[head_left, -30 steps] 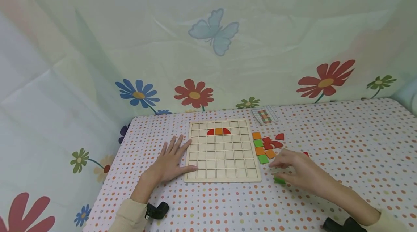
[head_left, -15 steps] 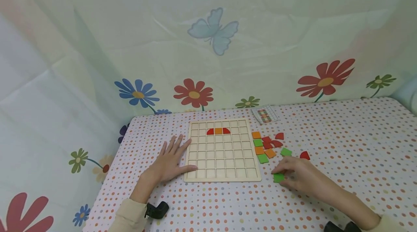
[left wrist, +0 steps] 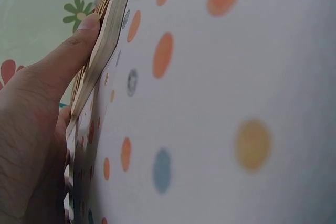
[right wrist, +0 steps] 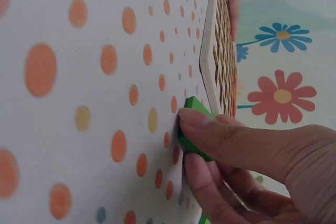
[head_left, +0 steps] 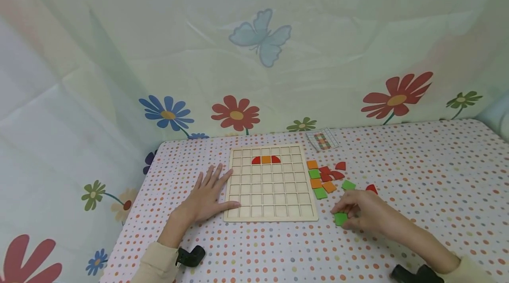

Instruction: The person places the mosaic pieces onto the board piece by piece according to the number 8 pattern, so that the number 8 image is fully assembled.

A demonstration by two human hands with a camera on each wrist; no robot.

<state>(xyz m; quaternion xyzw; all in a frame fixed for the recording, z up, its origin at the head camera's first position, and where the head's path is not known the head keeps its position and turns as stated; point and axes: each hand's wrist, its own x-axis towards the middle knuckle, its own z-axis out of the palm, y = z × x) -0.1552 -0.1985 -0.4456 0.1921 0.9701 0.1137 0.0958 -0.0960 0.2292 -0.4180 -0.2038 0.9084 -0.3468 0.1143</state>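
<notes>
A square wooden grid board [head_left: 272,183] lies on the table, with an orange square tile [head_left: 266,160] between two red quarter-round pieces in an upper row. My left hand [head_left: 206,195] rests on the board's left edge, fingers spread and thumb over the rim; the left wrist view shows the thumb [left wrist: 79,43] on the frame. Right of the board, my right hand [head_left: 363,211] pinches a green square tile [head_left: 340,219] near the tabletop. In the right wrist view the thumb [right wrist: 210,129] presses one face of that green tile [right wrist: 193,102], with fingers on its other side.
Orange, green and red pieces [head_left: 326,177] lie along the board's right side. Another green tile [head_left: 348,185] and a red piece [head_left: 371,188] lie just beyond my right hand. A small printed pattern card [head_left: 322,140] sits behind them, near the flowered backdrop.
My right hand has come down and back onto the nearest green tile, uncovering another green tile and a red piece. The held tile has shifted slightly. My left hand stays on the board.
</notes>
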